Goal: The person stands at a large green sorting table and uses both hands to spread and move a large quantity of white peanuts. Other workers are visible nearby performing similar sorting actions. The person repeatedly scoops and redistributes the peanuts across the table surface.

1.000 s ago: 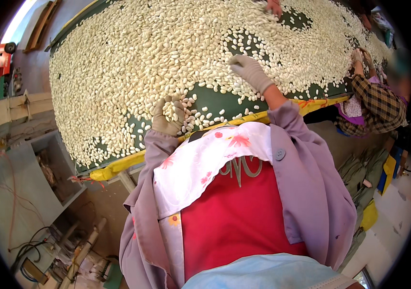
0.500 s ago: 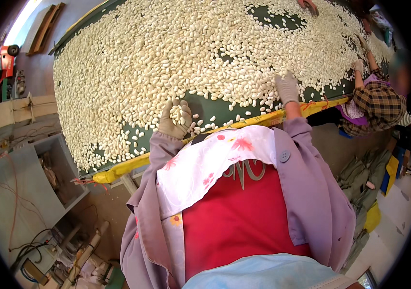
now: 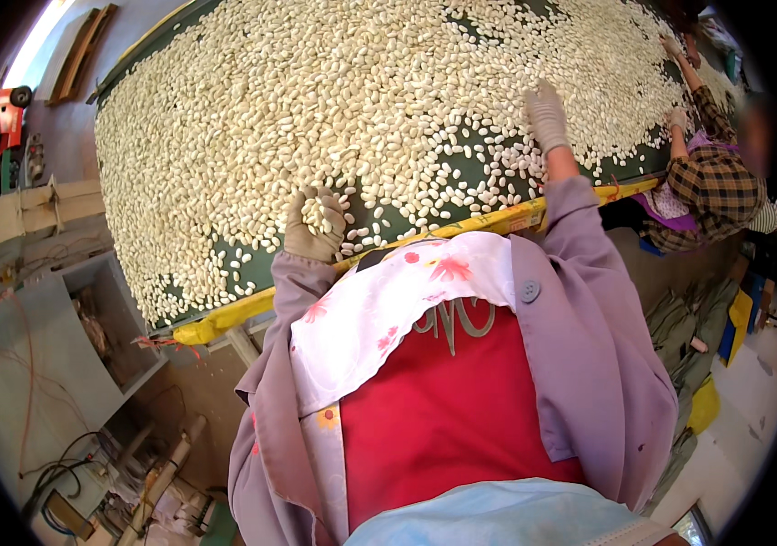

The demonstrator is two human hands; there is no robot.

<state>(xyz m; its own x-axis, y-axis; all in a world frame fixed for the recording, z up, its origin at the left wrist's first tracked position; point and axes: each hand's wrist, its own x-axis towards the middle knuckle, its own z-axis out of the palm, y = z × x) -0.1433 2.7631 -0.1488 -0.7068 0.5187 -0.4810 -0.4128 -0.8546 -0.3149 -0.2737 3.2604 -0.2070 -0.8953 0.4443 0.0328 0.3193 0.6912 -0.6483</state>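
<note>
Grey script-style lettering [image 3: 451, 338] is showing on the red shirt [image 3: 452, 414], bodyward and right of the left hand [image 3: 315, 220]; a floral cloth [image 3: 379, 305] is covering part of it. Small markings [image 3: 523, 221] are sitting on the yellow edging [image 3: 461, 227], bodyward of the right hand [image 3: 547, 118], coming through too small to read.

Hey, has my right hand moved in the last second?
Yes, your right hand went rightward and nearer the yellow edging, then away from it, over the beans.

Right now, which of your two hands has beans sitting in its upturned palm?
The left hand, cupping white beans; the right hand is stretched farther out, its back facing up.
</note>
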